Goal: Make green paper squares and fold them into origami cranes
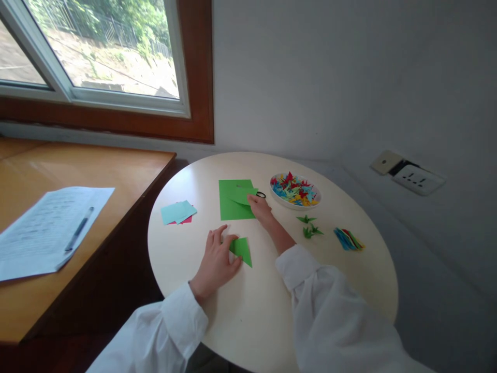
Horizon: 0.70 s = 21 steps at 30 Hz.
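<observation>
My left hand (219, 261) is over the near middle of the white round table, its thumb and forefinger on a small piece of folded green paper (243, 249). My right hand (259, 205) reaches farther out and pinches the edge of a green paper piece (243, 194), which is lifted a little over a larger green sheet (227, 210). The black handle of what look like scissors (261, 195) shows just beyond my right fingers; the blades are mostly covered by the green paper. Several green folded paper cranes (310, 229) lie to the right of my right wrist.
A white bowl (274, 199) full of colourful folded paper cranes stands at the back right. Coloured paper strips (348, 239) lie at the right, light-blue and pink sheets (176, 212) at the left. A wooden desk (128, 171) holds written papers (42, 228) and a pen (79, 229).
</observation>
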Tool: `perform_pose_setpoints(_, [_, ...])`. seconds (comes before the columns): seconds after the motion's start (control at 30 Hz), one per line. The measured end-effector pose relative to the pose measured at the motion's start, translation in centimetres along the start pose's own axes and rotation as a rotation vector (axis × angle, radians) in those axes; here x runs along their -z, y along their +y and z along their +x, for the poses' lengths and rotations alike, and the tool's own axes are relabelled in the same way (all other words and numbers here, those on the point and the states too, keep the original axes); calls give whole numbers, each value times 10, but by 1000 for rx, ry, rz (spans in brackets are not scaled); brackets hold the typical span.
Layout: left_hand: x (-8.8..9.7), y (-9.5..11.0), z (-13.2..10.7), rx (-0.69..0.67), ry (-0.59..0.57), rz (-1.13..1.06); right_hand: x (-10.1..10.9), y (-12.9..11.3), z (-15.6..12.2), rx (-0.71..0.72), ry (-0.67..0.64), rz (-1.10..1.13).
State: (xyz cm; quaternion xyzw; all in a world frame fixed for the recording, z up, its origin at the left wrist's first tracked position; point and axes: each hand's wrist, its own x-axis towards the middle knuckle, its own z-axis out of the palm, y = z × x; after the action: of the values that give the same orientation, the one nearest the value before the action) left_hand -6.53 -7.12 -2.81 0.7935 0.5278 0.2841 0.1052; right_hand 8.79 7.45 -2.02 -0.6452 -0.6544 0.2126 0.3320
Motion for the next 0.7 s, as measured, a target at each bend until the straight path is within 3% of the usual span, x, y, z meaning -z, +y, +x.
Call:
perform_pose_setpoints(0.27, [-2, 1, -1, 87, 28, -58, -2, -9, -12, -72, -78, -267])
perform_pose_setpoints(0.7, [-3, 0, 1, 91, 43, -53, -6, -19, -13, -83, 23, -355])
